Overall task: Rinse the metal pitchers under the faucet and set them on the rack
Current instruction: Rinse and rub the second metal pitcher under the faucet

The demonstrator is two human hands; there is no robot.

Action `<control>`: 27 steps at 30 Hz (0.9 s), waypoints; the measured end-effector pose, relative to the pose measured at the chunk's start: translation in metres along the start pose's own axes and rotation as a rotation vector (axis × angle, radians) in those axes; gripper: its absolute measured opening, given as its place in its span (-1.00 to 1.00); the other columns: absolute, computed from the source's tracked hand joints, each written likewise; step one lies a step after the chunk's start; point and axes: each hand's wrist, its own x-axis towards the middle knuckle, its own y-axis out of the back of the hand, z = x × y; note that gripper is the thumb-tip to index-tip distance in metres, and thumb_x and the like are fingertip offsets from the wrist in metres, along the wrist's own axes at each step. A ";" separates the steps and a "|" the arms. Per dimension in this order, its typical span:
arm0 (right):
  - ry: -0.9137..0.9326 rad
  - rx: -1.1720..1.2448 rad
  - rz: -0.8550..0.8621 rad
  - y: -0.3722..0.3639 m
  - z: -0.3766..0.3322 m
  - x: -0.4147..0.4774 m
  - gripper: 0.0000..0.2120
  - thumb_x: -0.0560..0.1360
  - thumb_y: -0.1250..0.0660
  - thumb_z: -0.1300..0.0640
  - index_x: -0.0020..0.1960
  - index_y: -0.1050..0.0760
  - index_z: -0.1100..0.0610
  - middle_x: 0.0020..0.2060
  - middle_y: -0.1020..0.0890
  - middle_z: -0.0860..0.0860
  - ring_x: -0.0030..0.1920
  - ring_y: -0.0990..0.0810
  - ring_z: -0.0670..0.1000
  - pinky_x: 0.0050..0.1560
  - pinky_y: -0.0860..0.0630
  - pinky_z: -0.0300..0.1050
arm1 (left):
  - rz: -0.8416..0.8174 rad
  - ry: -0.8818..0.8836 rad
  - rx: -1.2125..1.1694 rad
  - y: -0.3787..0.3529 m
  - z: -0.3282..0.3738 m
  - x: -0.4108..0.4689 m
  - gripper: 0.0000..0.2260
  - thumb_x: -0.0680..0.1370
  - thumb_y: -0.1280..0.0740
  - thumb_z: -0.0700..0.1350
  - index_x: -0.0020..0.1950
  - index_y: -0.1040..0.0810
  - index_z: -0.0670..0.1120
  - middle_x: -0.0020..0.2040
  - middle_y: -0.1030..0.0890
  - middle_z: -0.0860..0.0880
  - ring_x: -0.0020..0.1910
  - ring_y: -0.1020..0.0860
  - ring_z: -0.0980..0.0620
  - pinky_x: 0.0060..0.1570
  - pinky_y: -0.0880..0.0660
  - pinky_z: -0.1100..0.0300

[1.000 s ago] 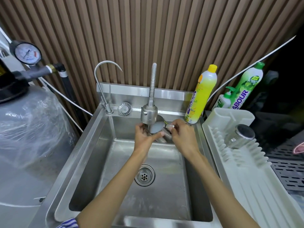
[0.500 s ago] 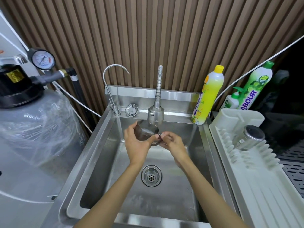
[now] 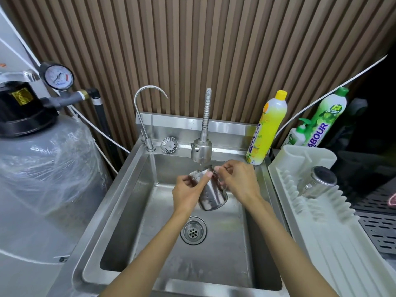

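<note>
A small metal pitcher (image 3: 212, 195) is held tilted over the sink (image 3: 128, 202), its mouth up under the flexible faucet head (image 3: 201, 152). My left hand (image 3: 188, 191) grips its left side, thumb near the rim. My right hand (image 3: 237, 182) pinches its upper right edge by the handle. A thin stream of water falls from the faucet onto the rim. A second metal pitcher (image 3: 319, 184) lies upside down on the white dish rack (image 3: 334, 232) at the right.
A thin gooseneck tap (image 3: 142, 116) stands at the sink's back left, with a strainer cap (image 3: 169, 144) beside it. Yellow (image 3: 267, 127) and green (image 3: 325, 118) detergent bottles stand behind the rack. A wrapped water tank (image 3: 42, 179) fills the left side. The drain (image 3: 193, 230) is uncovered.
The pitcher has been turned from showing its open mouth toward me to mouth-up under the faucet, its base now pointing down toward me. Both hands shifted slightly right and up.
</note>
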 end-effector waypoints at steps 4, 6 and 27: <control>0.073 -0.077 0.096 0.003 0.000 -0.004 -0.81 0.49 -0.32 0.01 -0.08 -0.57 0.14 -0.21 -0.68 0.08 -0.16 -0.63 0.08 -0.19 -0.47 -0.15 | -0.106 -0.066 -0.041 -0.002 0.003 0.007 -0.48 0.21 -0.60 -0.01 0.04 -0.43 -0.08 -0.12 -0.58 0.08 -0.18 -0.53 0.28 -0.30 -0.41 0.55; 0.073 -0.030 0.092 0.002 0.002 -0.004 -0.84 0.49 -0.33 0.07 -0.06 -0.55 0.17 -0.19 -0.68 0.10 -0.17 -0.63 0.06 -0.20 -0.47 -0.16 | -0.127 -0.079 -0.065 -0.004 0.005 0.011 -0.43 0.20 -0.62 -0.13 0.07 -0.38 -0.09 -0.04 -0.58 0.00 -0.10 -0.57 0.12 -0.14 -0.44 0.42; -0.322 1.009 -0.250 -0.055 0.024 -0.018 -0.88 0.58 -0.17 0.26 0.02 -0.46 0.28 -0.13 -0.64 0.11 -0.13 -0.66 -0.04 0.07 -0.58 -0.17 | 0.111 -0.490 0.460 0.026 0.015 0.010 -0.35 0.15 -0.58 0.07 0.10 -0.37 -0.10 0.05 -0.41 -0.02 0.09 -0.43 -0.04 0.02 -0.47 0.02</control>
